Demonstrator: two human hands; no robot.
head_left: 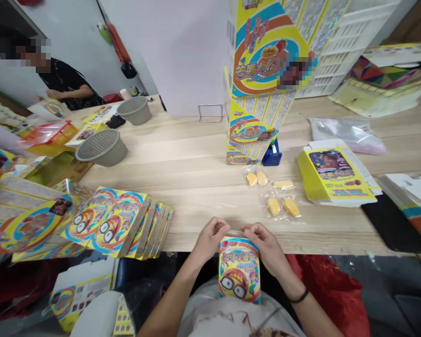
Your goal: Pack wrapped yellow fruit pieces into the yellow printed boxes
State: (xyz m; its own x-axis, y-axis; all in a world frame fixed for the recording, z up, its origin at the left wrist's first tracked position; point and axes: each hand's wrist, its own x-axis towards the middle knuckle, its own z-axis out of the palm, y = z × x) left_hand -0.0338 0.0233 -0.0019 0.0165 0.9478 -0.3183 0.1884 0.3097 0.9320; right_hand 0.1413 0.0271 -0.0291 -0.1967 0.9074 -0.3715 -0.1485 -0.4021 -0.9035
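Between my hands, at the table's front edge, is a small cartoon-printed box (239, 274), its front showing an orange face with round glasses. My left hand (211, 238) pinches the upper left corner with thumb and fingers. At the upper right corner, my right hand (264, 245) pinches too. A pale strip, like a top flap, runs between the fingertips. Beyond the right hand lie several yellow pieces (274, 206) in clear wrappers. Left of my hands, matching boxes (121, 222) lean in an overlapping row.
Tall stacked display boxes (252, 119) stand at the back centre, beside a blue holder (272, 157). On the right are an open yellow box (337, 173), a clear bag (347, 135) and a black phone-like slab (395, 222). Grey baskets (103, 147) sit left. Another person (72, 84) works beyond.
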